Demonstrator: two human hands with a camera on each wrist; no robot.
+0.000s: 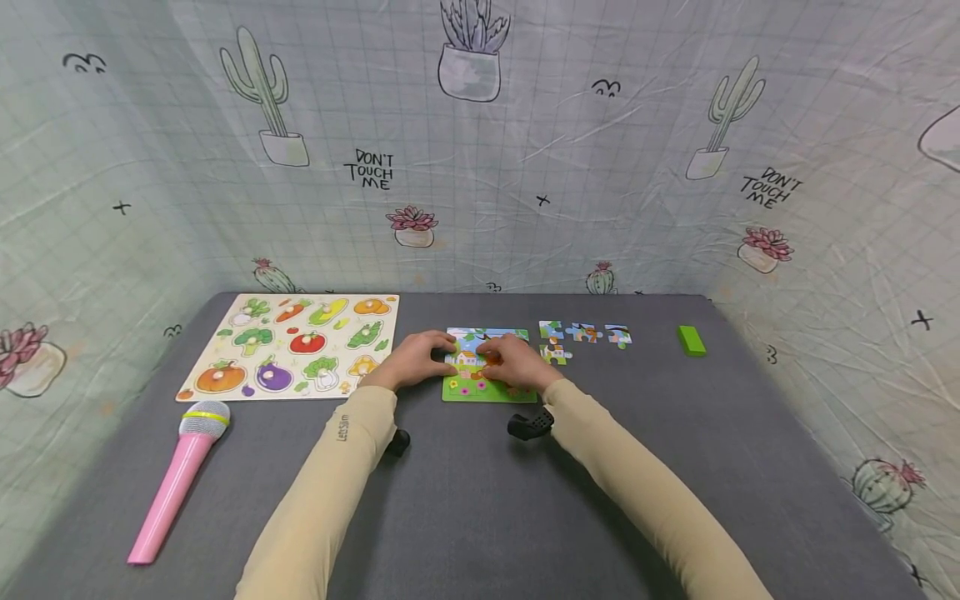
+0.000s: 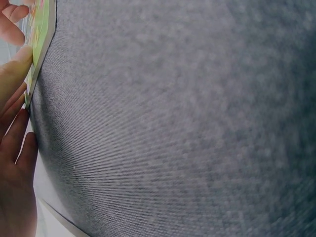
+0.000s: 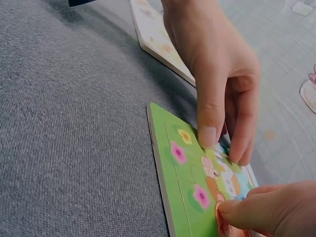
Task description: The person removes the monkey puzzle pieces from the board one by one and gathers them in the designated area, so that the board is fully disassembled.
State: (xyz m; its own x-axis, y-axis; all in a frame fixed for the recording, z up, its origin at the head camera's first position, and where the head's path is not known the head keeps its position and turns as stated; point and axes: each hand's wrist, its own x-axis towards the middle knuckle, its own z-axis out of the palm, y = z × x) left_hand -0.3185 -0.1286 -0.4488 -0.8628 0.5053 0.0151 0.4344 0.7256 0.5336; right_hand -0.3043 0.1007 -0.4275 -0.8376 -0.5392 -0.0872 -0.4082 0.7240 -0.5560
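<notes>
A jigsaw puzzle board (image 1: 489,395) with a green border and pink and yellow flowers lies flat on the table. My left hand (image 1: 411,360) steadies its left side, thumb on the printed face and fingers along the edge. From the right, my right hand (image 1: 517,364) reaches over the board, thumb and index finger spread around a brownish puzzle piece (image 3: 212,186). The hand partly hides that piece in the head view. Several loose puzzle pieces (image 1: 585,332) lie right of the board, near its upper corner.
A vegetable board (image 1: 281,342) lies at the back left, its right side close to my left hand. In front of it is a pink toy microphone (image 1: 176,492). A green block (image 1: 692,340) sits at the far right of the grey table (image 1: 465,500).
</notes>
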